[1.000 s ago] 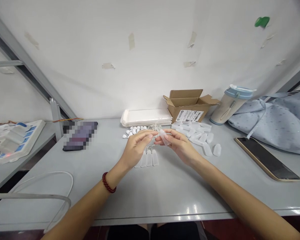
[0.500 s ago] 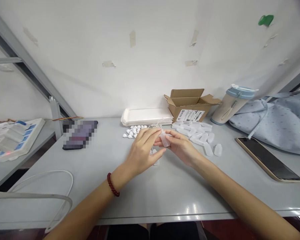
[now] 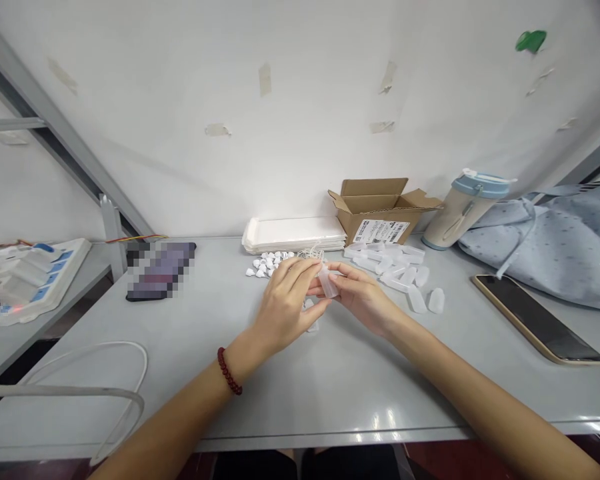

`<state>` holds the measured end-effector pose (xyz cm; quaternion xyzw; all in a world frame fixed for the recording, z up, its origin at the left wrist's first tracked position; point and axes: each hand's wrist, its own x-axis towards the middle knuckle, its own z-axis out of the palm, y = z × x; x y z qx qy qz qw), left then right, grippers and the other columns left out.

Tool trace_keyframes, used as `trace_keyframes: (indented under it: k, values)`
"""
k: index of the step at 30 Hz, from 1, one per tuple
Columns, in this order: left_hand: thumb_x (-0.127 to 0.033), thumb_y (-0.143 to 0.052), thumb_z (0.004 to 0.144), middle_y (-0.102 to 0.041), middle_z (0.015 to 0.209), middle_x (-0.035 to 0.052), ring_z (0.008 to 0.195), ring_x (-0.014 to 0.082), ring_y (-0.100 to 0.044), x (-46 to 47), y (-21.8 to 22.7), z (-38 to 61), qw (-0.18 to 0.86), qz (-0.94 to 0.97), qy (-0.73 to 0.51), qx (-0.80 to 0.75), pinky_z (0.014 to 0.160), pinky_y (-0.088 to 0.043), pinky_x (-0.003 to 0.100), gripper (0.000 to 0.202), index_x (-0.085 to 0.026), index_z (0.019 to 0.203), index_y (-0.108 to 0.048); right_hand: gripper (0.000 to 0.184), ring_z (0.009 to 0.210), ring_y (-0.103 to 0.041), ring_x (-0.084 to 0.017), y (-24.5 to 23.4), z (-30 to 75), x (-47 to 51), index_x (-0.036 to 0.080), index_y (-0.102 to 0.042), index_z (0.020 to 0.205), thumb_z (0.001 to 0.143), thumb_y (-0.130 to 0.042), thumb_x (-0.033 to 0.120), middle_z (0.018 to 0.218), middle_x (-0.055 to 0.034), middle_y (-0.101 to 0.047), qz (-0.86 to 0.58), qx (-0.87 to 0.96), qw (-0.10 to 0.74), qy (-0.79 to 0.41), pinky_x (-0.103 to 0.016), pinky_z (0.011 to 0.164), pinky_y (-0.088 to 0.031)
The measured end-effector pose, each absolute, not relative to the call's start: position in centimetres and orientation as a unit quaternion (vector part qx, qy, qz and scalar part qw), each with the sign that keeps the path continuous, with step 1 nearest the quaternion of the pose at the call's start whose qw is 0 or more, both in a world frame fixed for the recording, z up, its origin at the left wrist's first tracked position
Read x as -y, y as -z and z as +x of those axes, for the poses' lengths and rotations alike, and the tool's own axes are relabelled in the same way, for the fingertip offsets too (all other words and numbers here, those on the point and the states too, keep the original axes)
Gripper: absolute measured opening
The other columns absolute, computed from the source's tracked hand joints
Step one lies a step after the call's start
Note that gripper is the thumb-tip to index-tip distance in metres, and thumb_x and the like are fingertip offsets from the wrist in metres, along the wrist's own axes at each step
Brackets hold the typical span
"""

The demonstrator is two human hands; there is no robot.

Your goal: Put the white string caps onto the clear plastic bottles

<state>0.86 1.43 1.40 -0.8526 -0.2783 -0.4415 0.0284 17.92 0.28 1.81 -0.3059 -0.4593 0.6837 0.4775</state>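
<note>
A small, translucent white plastic sleeve [image 3: 329, 283] is held up between both hands over the middle of the table. My right hand [image 3: 364, 295] pinches its side with thumb and fingers. My left hand [image 3: 284, 301] curls round it from the other side, fingertips at the upper end and thumb near the lower end. Below my left hand, another translucent piece [image 3: 312, 319] lies partly hidden on the table. Just beyond the fingers are a bunch of white strings [image 3: 312, 251] and several small white caps [image 3: 266, 264]. Several similar translucent sleeves [image 3: 397, 272] lie scattered to the right.
A stack of white trays [image 3: 295, 235] and an open cardboard box [image 3: 380, 212] stand against the wall. To the right are a tumbler [image 3: 463, 213], a blue cloth bag [image 3: 555, 247] and a phone [image 3: 537, 320]. A dark phone-like object [image 3: 163, 270] and white cable [image 3: 145, 360] lie left.
The sleeve has shifted slightly down and left in the hands. My left thumb now sits nearer its lower end. The things on the table have not moved.
</note>
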Motion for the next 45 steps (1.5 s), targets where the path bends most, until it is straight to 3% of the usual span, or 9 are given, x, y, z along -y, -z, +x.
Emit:
trace_keyframes:
  k: [12,18,31,38,45]
  values:
    - [-0.013,-0.064,0.079,-0.063,0.113,0.012,0.109,0.0268,-0.052,-1.3,-1.5,1.0,0.043,-0.848,0.457,0.265,0.093,-0.048,0.046,0.038,-0.014,0.116,-0.053,0.015,0.09,-0.068,-0.021,-2.0,17.8,-0.3,0.019,-0.058,0.097,0.084,-0.06,0.028,0.086,-0.0061,-0.072,-0.305,0.462,0.477,-0.683,-0.036,0.087,-0.046]
    - [-0.012,-0.064,0.078,-0.063,0.115,0.0127,0.111,0.028,-0.051,-1.1,-1.6,1.0,0.041,-0.862,0.438,0.252,0.094,-0.048,0.046,0.038,-0.013,0.114,-0.054,0.018,0.086,-0.067,-0.021,-2.2,18.2,-0.6,0.018,-0.063,0.088,0.085,-0.06,0.035,0.085,-0.0054,-0.071,-0.334,0.491,0.486,-0.641,-0.033,0.081,-0.048]
    - [-0.01,-0.061,0.076,-0.064,0.113,0.0114,0.11,0.0283,-0.051,-1.1,-1.3,0.9,0.035,-0.874,0.416,0.247,0.092,-0.048,0.046,0.038,-0.014,0.113,-0.055,0.029,0.075,-0.063,-0.017,-2.6,19.8,-1.2,0.015,-0.069,0.086,0.083,-0.06,0.043,0.076,-0.0039,-0.068,-0.413,0.6,0.393,-0.561,-0.031,0.076,-0.047]
    - [-0.017,-0.066,0.073,-0.064,0.108,0.0086,0.11,0.0297,-0.05,-1.1,-1.0,0.7,-0.087,-0.911,0.284,0.284,0.091,-0.047,0.048,0.036,-0.017,0.108,-0.058,0.027,0.051,-0.054,-0.01,-1.9,20.3,-1.7,0.014,-0.064,0.065,0.082,-0.055,0.033,0.066,-0.0018,-0.065,-0.526,0.661,0.248,-0.475,-0.025,0.058,-0.042]
    - [-0.019,-0.07,0.069,-0.062,0.103,0.008,0.108,0.0264,-0.05,-1.3,-1.2,0.3,-0.207,-0.894,0.228,0.326,0.089,-0.049,0.041,0.037,-0.017,0.104,-0.06,0.023,0.046,-0.049,-0.009,-2.3,19.6,-1.2,0.016,-0.059,0.06,0.08,-0.053,0.027,0.061,0.0003,-0.062,-0.556,0.676,0.201,-0.439,-0.023,0.052,-0.038]
